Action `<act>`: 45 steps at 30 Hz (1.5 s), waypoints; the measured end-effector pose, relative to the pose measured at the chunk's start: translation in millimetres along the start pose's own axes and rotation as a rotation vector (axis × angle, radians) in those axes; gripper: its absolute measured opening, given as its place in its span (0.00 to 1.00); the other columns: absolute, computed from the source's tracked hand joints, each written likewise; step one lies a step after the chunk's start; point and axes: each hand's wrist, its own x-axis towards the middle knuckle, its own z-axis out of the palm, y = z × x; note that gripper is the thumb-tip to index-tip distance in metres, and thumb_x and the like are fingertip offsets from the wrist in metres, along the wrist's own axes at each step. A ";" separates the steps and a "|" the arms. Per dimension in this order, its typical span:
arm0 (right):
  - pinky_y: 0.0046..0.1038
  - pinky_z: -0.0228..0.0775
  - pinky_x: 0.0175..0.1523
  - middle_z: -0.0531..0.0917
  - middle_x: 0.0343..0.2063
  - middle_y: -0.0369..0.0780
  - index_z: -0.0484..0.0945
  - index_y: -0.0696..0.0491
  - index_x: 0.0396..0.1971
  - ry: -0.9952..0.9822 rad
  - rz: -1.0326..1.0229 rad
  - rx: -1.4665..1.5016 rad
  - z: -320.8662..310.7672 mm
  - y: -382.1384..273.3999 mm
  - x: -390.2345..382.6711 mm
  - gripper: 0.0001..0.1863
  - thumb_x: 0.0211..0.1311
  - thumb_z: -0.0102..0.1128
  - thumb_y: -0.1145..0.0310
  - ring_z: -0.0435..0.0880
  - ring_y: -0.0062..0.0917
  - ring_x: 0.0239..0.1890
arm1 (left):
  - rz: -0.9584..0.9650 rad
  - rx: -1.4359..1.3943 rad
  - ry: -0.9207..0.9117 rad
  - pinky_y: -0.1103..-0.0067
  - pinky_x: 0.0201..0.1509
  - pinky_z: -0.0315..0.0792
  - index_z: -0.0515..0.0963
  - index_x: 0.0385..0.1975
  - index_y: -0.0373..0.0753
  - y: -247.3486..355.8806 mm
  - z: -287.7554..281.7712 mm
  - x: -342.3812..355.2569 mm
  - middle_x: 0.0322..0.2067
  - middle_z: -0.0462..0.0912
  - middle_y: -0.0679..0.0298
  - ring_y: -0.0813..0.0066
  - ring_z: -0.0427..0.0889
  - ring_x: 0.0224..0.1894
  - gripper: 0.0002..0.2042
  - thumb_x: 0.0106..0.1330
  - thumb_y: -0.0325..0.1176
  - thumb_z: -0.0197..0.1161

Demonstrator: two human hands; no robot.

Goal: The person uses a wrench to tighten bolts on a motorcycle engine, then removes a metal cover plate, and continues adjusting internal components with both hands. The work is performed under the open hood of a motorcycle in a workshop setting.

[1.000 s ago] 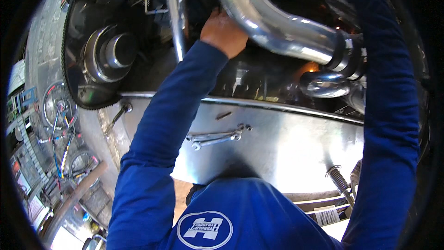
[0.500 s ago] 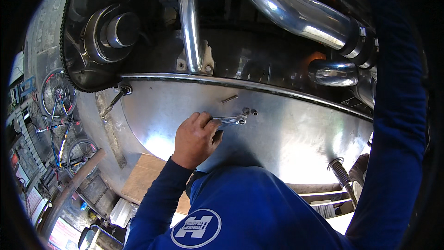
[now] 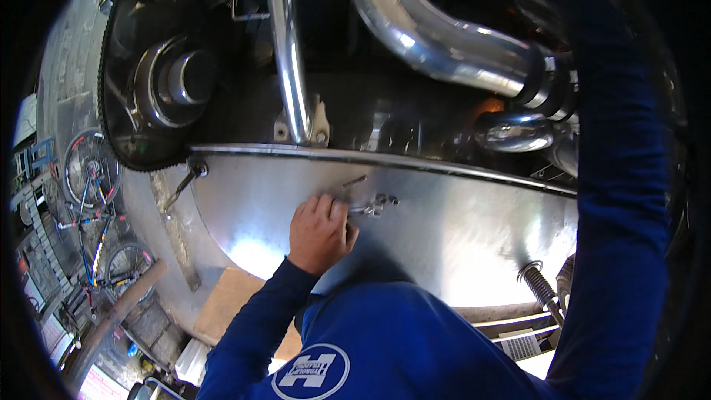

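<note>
Have the left hand (image 3: pixel 320 231) down near the middle of the frame, right over a shiny metal panel (image 3: pixel 452 230). Fingers bent and bunched together over the handles of some silver wrenches (image 3: pixel 372 210), thumb out on the right side. Can't tell how tight, or whether actually gripping, with the handles hidden underneath. Can see just the wrench ends poking out right of the knuckles, a bit blurry. Close by those, a little nut (image 3: pixel 394 201), and just above the knuckles a short metal pin or bolt (image 3: pixel 355 181), lying at a slant.

Can't make out the right hand or its fingers at all, so no idea about any grip there; just a blue sleeve (image 3: pixel 622 200) running up the right edge into the dark.

Up top, a fat bent chrome pipe (image 3: pixel 437 48), plus a thinner straight pipe (image 3: pixel 287 44) coming down to a bracket (image 3: pixel 321 130) above the panel's upper edge. Coil spring (image 3: pixel 538 287) at lower right, cardboard (image 3: pixel 233 304) at lower left, bike (image 3: pixel 98 248) over by the left edge.
</note>
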 end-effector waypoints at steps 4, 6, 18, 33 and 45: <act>0.41 0.82 0.52 0.89 0.40 0.51 0.89 0.56 0.38 -0.029 -0.005 0.032 -2.2 -0.7 0.0 0.21 0.65 0.59 0.53 0.90 0.43 0.46 | 0.024 -0.122 0.093 0.68 0.34 0.77 0.78 0.33 0.39 0.8 -33.4 17.5 0.29 0.78 0.59 0.59 0.81 0.30 0.08 0.55 0.30 0.68; 0.42 0.82 0.50 0.90 0.40 0.50 0.89 0.54 0.37 -0.030 0.025 0.072 -2.4 1.1 0.7 0.17 0.65 0.58 0.58 0.90 0.42 0.45 | -0.046 -0.248 0.048 0.65 0.34 0.78 0.78 0.51 0.34 1.1 -50.6 38.3 0.35 0.84 0.52 0.53 0.84 0.31 0.15 0.65 0.29 0.63; 0.42 0.83 0.49 0.90 0.38 0.49 0.89 0.54 0.35 -0.040 0.029 0.177 1.7 4.8 0.0 0.13 0.60 0.59 0.64 0.91 0.42 0.43 | 0.153 -0.339 0.277 0.62 0.64 0.73 0.77 0.60 0.37 -46.0 54.1 294.3 0.59 0.81 0.49 0.50 0.77 0.62 0.19 0.74 0.37 0.58; 0.40 0.82 0.52 0.90 0.41 0.50 0.89 0.55 0.39 -0.057 -0.007 0.213 -7.6 7.3 -3.4 0.14 0.61 0.58 0.66 0.90 0.41 0.47 | 0.090 -0.304 0.104 0.62 0.63 0.73 0.77 0.60 0.38 -73.0 35.5 380.3 0.56 0.81 0.49 0.50 0.78 0.60 0.19 0.72 0.38 0.59; 0.39 0.81 0.53 0.89 0.42 0.50 0.89 0.55 0.40 -0.080 0.063 0.193 0.1 4.2 3.8 0.14 0.62 0.58 0.66 0.90 0.42 0.48 | 0.014 -0.340 0.242 0.61 0.62 0.74 0.78 0.59 0.39 -51.8 56.6 357.2 0.55 0.82 0.48 0.49 0.79 0.59 0.19 0.71 0.38 0.60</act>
